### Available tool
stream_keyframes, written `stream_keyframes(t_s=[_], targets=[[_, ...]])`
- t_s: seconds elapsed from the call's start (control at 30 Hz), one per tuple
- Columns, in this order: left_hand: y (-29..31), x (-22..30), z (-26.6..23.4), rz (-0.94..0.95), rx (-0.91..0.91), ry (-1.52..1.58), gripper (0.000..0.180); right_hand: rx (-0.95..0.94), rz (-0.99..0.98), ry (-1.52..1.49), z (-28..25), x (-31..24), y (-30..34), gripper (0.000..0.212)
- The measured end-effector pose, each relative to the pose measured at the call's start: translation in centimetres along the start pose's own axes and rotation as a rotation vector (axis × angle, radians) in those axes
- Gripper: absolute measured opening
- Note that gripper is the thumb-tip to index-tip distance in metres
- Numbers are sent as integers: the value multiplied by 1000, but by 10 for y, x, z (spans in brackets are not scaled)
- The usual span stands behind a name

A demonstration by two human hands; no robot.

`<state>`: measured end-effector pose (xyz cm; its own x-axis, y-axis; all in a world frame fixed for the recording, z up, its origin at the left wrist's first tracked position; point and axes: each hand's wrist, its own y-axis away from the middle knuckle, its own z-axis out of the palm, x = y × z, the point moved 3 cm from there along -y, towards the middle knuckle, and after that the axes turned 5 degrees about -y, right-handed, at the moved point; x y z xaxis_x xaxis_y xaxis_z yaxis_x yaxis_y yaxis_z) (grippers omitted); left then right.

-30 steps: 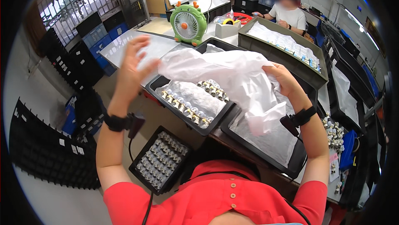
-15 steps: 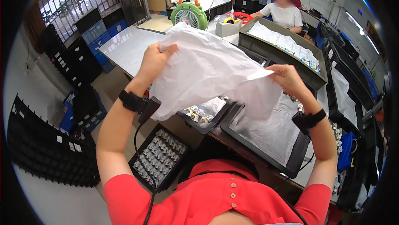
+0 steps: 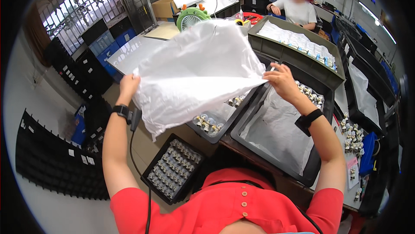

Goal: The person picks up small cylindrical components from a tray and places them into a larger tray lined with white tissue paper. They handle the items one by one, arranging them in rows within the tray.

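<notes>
At nine o'clock the left hand [image 3: 128,85] pinches the edge of a white plastic sheet [image 3: 196,67], which spreads across the centre above a tray of small parts [image 3: 212,121]; at three o'clock the right hand [image 3: 282,80] grips its other edge, over a lined black tray [image 3: 276,132]

The table [image 3: 129,54] carries black trays [image 3: 276,147] of small parts, a grey bin [image 3: 276,48] and a green fan [image 3: 190,17].
</notes>
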<state>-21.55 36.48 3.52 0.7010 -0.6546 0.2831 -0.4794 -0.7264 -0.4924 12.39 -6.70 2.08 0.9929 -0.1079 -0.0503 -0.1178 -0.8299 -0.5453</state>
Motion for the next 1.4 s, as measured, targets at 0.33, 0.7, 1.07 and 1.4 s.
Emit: stream_keyframes(t_s=[0.33,0.7,1.07,1.4], targets=[[-4,84,-32,87,-484,-468,64,-94,396,-346,36,29,-28,37],[70,178,16,656,-698,-89,61,-342,869,-405,35,62,-16,80],[166,59,-38,-362,-155,801,54,-240,1265,-1561,21,24,-5,34],[187,89,-28,-763,-453,1565,41,-108,1021,-1571,42,26,-40,18]])
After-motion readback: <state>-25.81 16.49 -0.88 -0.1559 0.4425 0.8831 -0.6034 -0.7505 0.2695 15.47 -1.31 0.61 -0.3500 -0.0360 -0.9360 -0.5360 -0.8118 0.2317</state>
